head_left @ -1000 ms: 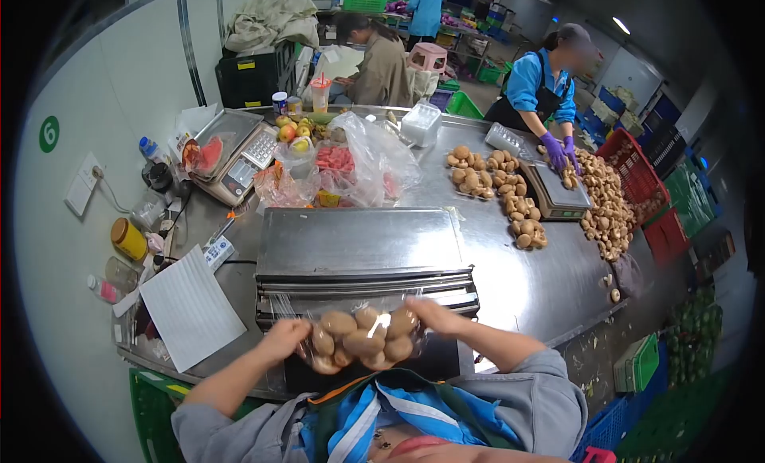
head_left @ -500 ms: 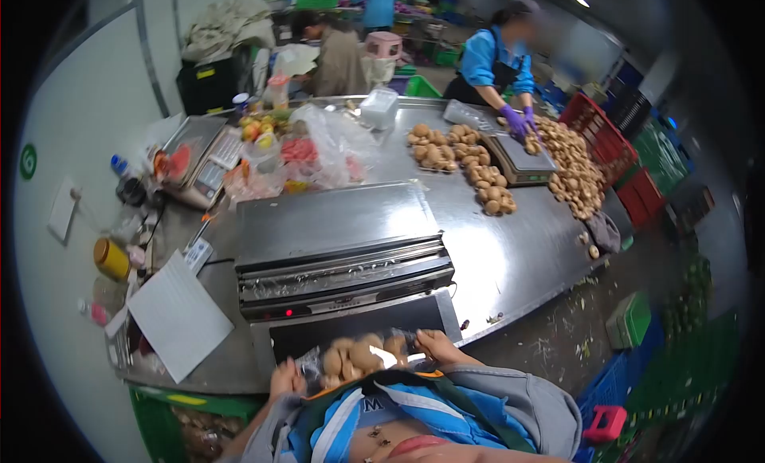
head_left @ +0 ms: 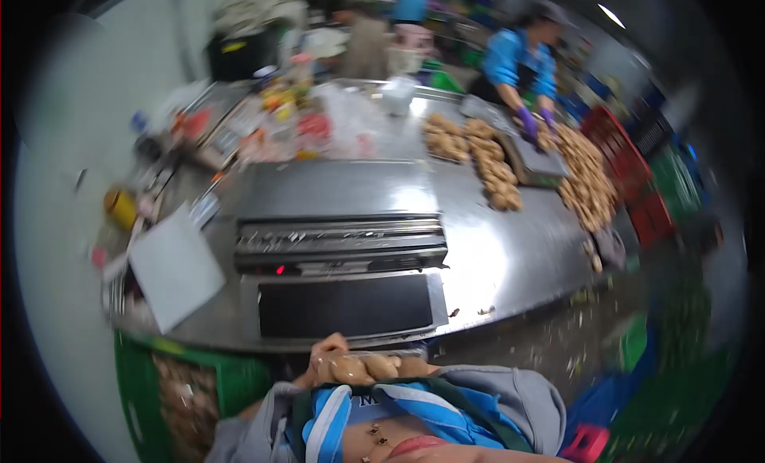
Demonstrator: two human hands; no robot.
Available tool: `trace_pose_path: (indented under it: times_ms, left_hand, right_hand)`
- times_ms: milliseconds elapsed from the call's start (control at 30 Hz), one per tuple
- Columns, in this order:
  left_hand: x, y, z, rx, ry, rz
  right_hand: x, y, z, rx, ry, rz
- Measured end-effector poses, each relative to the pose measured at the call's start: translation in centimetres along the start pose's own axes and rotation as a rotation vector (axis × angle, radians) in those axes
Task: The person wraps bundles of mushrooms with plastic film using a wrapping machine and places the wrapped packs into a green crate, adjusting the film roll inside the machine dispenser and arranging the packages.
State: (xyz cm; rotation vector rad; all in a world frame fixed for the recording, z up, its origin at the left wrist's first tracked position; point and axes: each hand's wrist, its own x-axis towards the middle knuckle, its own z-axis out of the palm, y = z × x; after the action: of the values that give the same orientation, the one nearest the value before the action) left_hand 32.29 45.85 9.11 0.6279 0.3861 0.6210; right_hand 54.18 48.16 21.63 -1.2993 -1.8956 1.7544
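A film-wrapped pack of mushrooms (head_left: pixel 362 369) is close to my body, below the table's front edge. My left hand (head_left: pixel 325 356) is closed on the pack's left end, fingers bent over its upper corner. My right forearm comes in at the pack's right end, but the fingers of that hand are hidden behind or under the pack. Just ahead is the wrapping machine (head_left: pixel 339 192), with a black plate (head_left: pixel 343 310) at its front and a small red light on its front strip.
Unwrapped mushrooms (head_left: pixel 498 184) stand in groups beside a scale (head_left: pixel 535 160), where a co-worker in purple gloves handles more from a heap (head_left: pixel 586 180). A white board (head_left: pixel 177 272) lies at left. Below it, a green crate (head_left: pixel 239 379) contains wrapped packs.
The pack has come down off the black plate towards my body, leaving that plate uncovered. My right hand has slipped out of sight at the pack. The view has shifted and blurred.
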Motion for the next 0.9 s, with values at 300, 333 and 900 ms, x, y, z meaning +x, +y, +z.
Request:
trace_pose_path:
  times_ms: [300,333,900]
  left_hand:
    - [-3.1,-1.0,7.5,-0.026,0.02,0.417]
    - [-4.5,-0.9,7.7,-0.038,0.072,0.486]
    - [-52.5,-8.9,-0.6,-0.18,1.685,1.146]
  right_hand:
    - [2.7,-2.3,-1.5,-0.198,-0.565,-0.118]
    - [3.5,-3.0,-0.4,-0.31,-0.615,-0.093]
    - [16.8,-9.8,33.1,-0.556,-0.273,-1.148]
